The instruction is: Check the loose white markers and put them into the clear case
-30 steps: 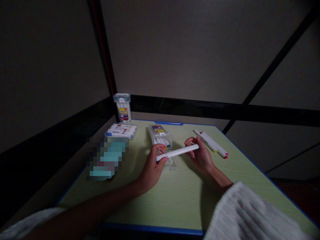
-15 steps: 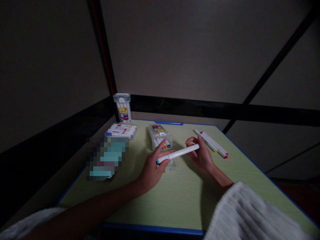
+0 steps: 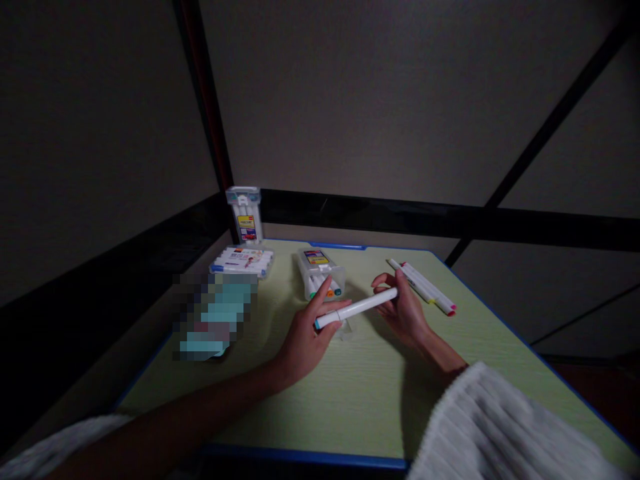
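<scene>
A white marker (image 3: 363, 306) with a light-blue end is held slantwise above the table, between both hands. My left hand (image 3: 306, 340) grips its blue-tipped end between thumb and fingers, the index finger stretched out. My right hand (image 3: 404, 310) pinches the other, higher end. Behind my left hand lies a clear plastic case (image 3: 334, 275) with its open end toward me; white markers with green, orange and teal ends show inside it. Its clear flap (image 3: 345, 331) rests on the table, partly hidden by my left hand. Right of my right hand lie several loose white markers (image 3: 429, 288) with yellow, pink and red ends.
At the table's back left corner stands a closed case (image 3: 247, 217) of white markers. A flat pack of markers (image 3: 243, 260) lies in front of it, and nearer me a blurred-out teal object (image 3: 220, 317). The pale green table (image 3: 320, 413) has a blue edge; walls rise behind it.
Almost nothing differs. Both hands keep hold of the marker in nearly the same place, with only a tiny shift of the left fingers.
</scene>
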`<state>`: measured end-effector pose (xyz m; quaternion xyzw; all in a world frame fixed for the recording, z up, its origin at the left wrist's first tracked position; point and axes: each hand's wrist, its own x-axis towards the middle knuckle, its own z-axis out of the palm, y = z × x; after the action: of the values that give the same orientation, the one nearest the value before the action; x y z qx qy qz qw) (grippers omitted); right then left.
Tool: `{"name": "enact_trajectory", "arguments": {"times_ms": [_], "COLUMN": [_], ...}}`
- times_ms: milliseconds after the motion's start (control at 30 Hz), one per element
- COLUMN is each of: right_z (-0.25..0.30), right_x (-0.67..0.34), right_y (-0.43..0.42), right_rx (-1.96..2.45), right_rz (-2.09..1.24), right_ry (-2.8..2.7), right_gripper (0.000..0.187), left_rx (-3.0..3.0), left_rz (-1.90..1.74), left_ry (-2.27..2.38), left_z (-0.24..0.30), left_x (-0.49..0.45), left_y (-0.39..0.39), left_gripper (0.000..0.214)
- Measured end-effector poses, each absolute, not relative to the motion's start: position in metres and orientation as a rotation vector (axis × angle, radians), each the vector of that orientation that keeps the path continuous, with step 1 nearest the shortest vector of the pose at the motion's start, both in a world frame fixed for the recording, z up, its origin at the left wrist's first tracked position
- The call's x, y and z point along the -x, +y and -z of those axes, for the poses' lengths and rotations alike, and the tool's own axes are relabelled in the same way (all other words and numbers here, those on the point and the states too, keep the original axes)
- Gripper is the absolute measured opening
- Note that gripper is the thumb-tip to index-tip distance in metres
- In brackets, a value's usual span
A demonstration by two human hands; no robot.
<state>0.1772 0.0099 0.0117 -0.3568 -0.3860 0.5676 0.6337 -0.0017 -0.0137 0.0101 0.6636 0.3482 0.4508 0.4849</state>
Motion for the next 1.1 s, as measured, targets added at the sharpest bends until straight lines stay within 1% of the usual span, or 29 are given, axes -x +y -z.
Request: {"name": "enact_trajectory", "arguments": {"times_ms": [200, 733, 1100], "right_z": [-0.012, -0.018, -0.02], "right_x": [-0.177, -0.175, -0.173], "right_y": [0.011, 0.006, 0.002], "right_rx": [0.773, 0.704, 0.645], "right_rz": [-1.335, -1.4, -1.44], "right_ry": [-0.881, -0.881, -0.85], "right_gripper": [0.034, 0.031, 0.022], "left_rx": [-1.633, -1.663, -1.7], "left_rz": [-1.1, -1.065, -1.055], "left_ry": [0.823, 0.756, 0.766], "left_z": [-0.006, 0.0, -0.002], "left_x": [0.001, 0.001, 0.001], "left_y": [-0.013, -0.012, -0.013], "left_gripper": [0.072, 0.071, 0.067]}}
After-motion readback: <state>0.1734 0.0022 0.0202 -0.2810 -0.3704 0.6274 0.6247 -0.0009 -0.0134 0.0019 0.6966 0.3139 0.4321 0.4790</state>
